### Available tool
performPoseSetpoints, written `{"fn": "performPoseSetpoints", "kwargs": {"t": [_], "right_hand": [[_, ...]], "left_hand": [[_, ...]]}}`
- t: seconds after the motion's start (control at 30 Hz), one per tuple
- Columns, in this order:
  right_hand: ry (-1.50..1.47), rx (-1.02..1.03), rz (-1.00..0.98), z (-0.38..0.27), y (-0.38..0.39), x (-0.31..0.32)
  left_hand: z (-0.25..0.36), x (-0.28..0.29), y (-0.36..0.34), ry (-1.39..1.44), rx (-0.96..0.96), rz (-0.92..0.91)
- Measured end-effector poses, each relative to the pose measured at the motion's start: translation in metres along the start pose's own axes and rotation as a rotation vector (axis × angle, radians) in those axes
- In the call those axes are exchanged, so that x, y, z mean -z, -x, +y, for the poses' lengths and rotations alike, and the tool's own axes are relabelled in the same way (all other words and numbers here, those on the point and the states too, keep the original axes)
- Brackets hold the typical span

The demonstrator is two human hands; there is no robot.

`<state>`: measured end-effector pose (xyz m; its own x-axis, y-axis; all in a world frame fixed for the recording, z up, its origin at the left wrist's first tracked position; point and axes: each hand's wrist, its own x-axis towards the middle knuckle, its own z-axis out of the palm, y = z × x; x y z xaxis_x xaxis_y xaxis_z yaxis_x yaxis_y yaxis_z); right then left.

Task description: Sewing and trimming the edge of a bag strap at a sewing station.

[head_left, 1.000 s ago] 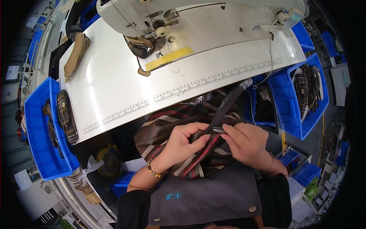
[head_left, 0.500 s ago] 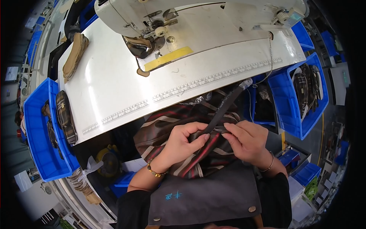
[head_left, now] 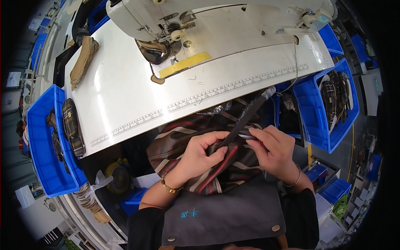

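Striped brown, red and beige fabric (head_left: pixel 179 139) lies bunched over my lap, below the table edge. A dark strap (head_left: pixel 250 112) slants up from it to a silvery wrapped end near the table. My left hand (head_left: pixel 203 155) is closed, pinching the strap's lower end between thumb and fingers against the fabric. Just right of it, my right hand (head_left: pixel 273 151) pinches a small thin metal tool (head_left: pixel 246 136). Its pointed end aims at the strap beside my left fingertips; most of it is hidden in the hand, so its kind is unclear.
A white sewing machine (head_left: pixel 143 18) stands on the white table (head_left: pixel 121 96), which has a ruler strip (head_left: pixel 200 98) along its front. Blue bins (head_left: pixel 50 175) (head_left: pixel 310 112) with plaid pieces flank it. Stacked tan pieces (head_left: pixel 84 58) lie at the table's left.
My right hand has shifted slightly up and away from my left fingertips, and the metal tool shows more clearly. My left hand keeps its pinch in the same place.
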<state>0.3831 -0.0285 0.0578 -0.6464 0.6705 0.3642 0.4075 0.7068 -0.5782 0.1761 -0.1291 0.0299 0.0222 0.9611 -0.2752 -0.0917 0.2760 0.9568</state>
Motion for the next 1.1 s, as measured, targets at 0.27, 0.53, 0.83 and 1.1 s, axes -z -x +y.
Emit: {"fn": "performPoseSetpoints", "kwargs": {"t": [0.27, 0.53, 0.83, 1.1], "right_hand": [[0.023, 0.025, -0.013, -0.003, -0.001, 0.0], [0.067, 0.021, 0.0, -0.002, 0.001, -0.004], [0.128, 0.055, 0.058, 0.001, 0.005, -0.02], [-0.06, -0.073, 0.034, 0.002, 0.003, -0.01]], "left_hand": [[-0.001, 0.001, -0.001, 0.053, 0.019, -0.02], [-0.003, 0.0, -0.003, 0.133, 0.031, -0.01], [-0.007, 0.001, -0.002, 0.251, 0.14, -0.093], [-0.006, 0.001, -0.005, 0.342, 0.136, -0.032]]}}
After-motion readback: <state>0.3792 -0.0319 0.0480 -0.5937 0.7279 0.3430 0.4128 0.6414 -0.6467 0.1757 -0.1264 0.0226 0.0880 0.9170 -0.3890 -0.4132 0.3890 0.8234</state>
